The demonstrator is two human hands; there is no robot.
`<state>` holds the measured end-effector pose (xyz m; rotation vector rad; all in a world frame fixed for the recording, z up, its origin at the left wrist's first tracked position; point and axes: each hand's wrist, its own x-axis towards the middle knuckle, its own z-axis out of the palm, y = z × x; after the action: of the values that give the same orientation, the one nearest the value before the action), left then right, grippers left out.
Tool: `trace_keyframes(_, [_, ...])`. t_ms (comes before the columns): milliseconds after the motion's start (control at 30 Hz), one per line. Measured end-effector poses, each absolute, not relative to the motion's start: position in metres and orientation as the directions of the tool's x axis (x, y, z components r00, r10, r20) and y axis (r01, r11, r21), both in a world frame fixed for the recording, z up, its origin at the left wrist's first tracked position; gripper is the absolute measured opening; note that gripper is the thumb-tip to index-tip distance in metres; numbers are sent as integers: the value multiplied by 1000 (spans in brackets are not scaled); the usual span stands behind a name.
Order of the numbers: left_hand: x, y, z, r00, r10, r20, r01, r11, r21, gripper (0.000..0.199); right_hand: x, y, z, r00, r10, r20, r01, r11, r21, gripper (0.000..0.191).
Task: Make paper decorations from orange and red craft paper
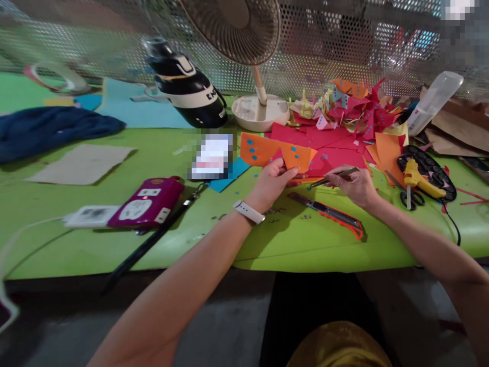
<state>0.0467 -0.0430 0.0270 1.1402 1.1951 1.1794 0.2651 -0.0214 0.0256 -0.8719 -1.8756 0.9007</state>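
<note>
My left hand (273, 183) is closed on a piece of folded orange paper (260, 149) that carries small blue diamonds. In my right hand (353, 186) is a pair of tweezers (336, 176), its tips pointing left, close to a tiny blue piece and just right of the orange paper. Below both hands, on the green table, lies a utility knife (331, 213) with an orange-edged handle. Red paper sheets (332, 153) sprinkled with small blue bits lie just behind my hands.
A pile of folded paper scraps (355, 107) stands behind. Scissors (412, 198) and a yellow glue gun (420, 181) are at the right. A fan (261, 109), a black bottle (191, 89), a phone (212, 157) and a purple power bank-like box (147, 203) occupy the left and back.
</note>
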Motion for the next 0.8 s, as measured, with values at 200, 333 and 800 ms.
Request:
trace_keyframes(200, [47,-42,26,18,998,-60,-40,60,997,22,265,-19,25,-382,849,366,246,475,-845,40])
trace_keyframes(333, [47,-42,25,7,998,-65,-46,65,997,25,263,-20,25,-369,853,370,235,471,-850,43])
trace_keyframes(800, [46,-42,25,9,998,-57,-29,58,998,22,265,-21,27,-381,822,423,247,531,-810,42])
